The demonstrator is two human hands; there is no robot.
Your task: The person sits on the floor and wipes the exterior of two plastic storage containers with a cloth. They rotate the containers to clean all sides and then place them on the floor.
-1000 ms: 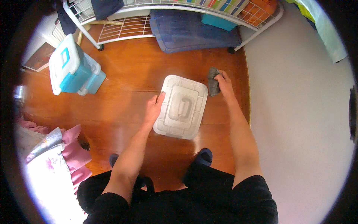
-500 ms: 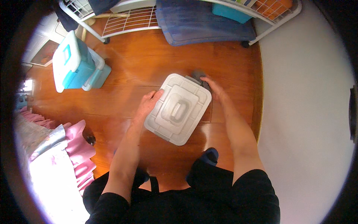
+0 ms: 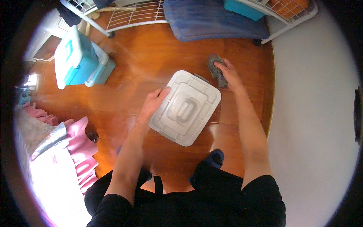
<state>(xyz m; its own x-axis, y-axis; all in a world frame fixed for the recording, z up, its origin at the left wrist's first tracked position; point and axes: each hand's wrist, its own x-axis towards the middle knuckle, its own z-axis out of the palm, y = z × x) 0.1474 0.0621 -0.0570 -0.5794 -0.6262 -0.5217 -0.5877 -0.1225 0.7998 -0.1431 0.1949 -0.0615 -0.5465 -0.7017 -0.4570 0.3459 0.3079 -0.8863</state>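
Observation:
A storage box with a white lid [image 3: 204, 99] and a moulded handle in its middle sits turned at an angle in front of me. My left hand [image 3: 155, 101] grips its left edge, thumb on top of the lid and the other fingers partly hidden at the side. Beyond the box's far right corner, apart from it, my right hand [image 3: 230, 73] is closed on a crumpled grey cloth [image 3: 217, 65]. The cloth hangs out past the fingertips over the wooden floor [image 3: 151, 56]. The lid hides the body of the box.
Two stacked blue boxes with pale lids [image 3: 77, 60] stand at the far left. A white wire rack on casters [image 3: 136, 17] spans the back, with a blue plastic sheet or lid [image 3: 215, 22] under it. A white wall [image 3: 314, 113] bounds the right; pink ruffled fabric [image 3: 81, 143] hangs at left.
My right hand has moved away from the box's far side, rightward and farther off, taking the grey cloth along. My left hand stays on the box's edge. The view has shifted slightly.

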